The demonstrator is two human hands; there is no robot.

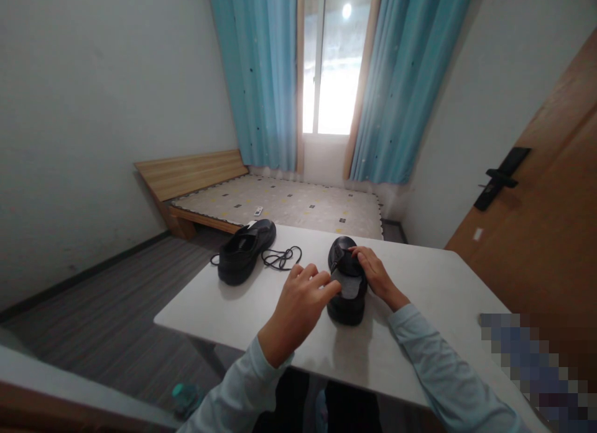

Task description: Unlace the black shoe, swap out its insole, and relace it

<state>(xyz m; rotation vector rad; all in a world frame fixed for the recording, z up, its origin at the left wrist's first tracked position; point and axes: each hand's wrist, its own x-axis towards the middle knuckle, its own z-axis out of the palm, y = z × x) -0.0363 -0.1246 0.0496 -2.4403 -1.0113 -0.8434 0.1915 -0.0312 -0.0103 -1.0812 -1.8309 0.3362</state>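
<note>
I log: black, leather-look shoe (347, 290) upright on white, flat-topped table (420, 277). Right hand (377, 276) half-open against its upper, left hand (301, 302) curled beside; holds unclear. Probably light, soft-topped; best gripped heel-end.

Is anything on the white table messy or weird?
Yes: a black shoelace lies in loose, tangled loops on the white table, beside the shoe on the left. That looks odd because laces usually sit neatly in a shoe.
</note>
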